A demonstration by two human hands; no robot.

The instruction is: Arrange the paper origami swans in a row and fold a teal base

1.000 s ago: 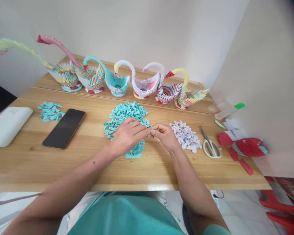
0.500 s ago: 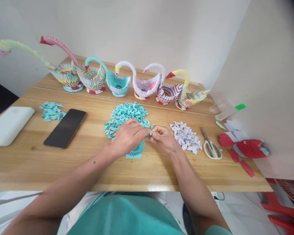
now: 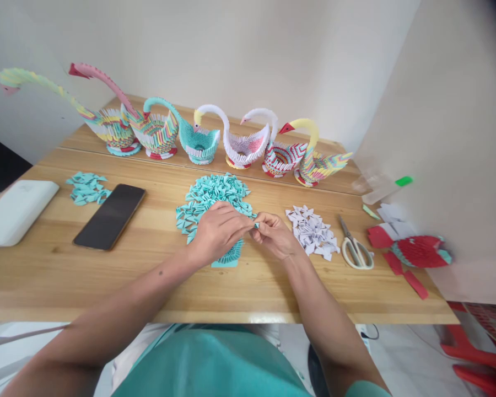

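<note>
My left hand (image 3: 219,230) is closed above the near side of a heap of folded teal paper pieces (image 3: 217,190), its fingertips meeting my right hand. My right hand (image 3: 275,236) pinches a small teal paper piece (image 3: 256,225) between thumb and fingers. Whatever my left fingertips grip is too small to make out. Partly hidden under my left hand lies a round teal pleated paper form (image 3: 232,253), with a flat teal sheet (image 3: 224,264) at its near edge. A pile of folded white paper pieces (image 3: 314,231) lies right of my right hand.
Several paper swans (image 3: 246,149) stand along the back. At left are a white power bank (image 3: 22,212), a black phone (image 3: 111,216) and a small teal pile (image 3: 86,188). Scissors (image 3: 355,249), a red paper model (image 3: 424,251) and a green-capped tube (image 3: 386,190) lie at right.
Both hands stay joined at the fingertips with only slight finger movement. The teal piece shows a little differently at my right fingertips.
</note>
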